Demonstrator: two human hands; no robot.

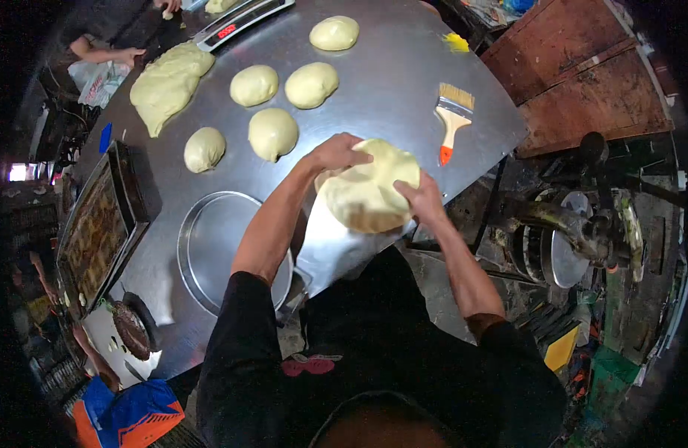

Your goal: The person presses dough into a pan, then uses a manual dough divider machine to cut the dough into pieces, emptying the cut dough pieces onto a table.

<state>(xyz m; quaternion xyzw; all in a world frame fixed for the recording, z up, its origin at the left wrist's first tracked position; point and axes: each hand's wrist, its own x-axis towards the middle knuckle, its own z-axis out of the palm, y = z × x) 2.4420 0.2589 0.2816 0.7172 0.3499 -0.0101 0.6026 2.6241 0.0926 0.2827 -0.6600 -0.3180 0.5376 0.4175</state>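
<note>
A flattened piece of pale yellow dough (375, 175) is held up over the near edge of the metal table. My left hand (342, 154) grips its upper left side, thumb on top. At its right side my right hand (424, 198) grips it the same way. The dough's lower part is blurred and hangs between the hands. Several rounded dough pieces lie beyond, the closest being a dough ball (273, 134) to the left of my left hand. A round metal pan (223, 250) sits beside my left forearm, which covers part of its rim.
On the steel table (389, 82) lie a brush (454, 119), a large dough mass (169, 82) and a digital scale (243, 22). A rectangular baking tray (101, 224) is at the left. Other people's arms, one a forearm (109, 54), show at the far left. Machinery (571, 231) stands right.
</note>
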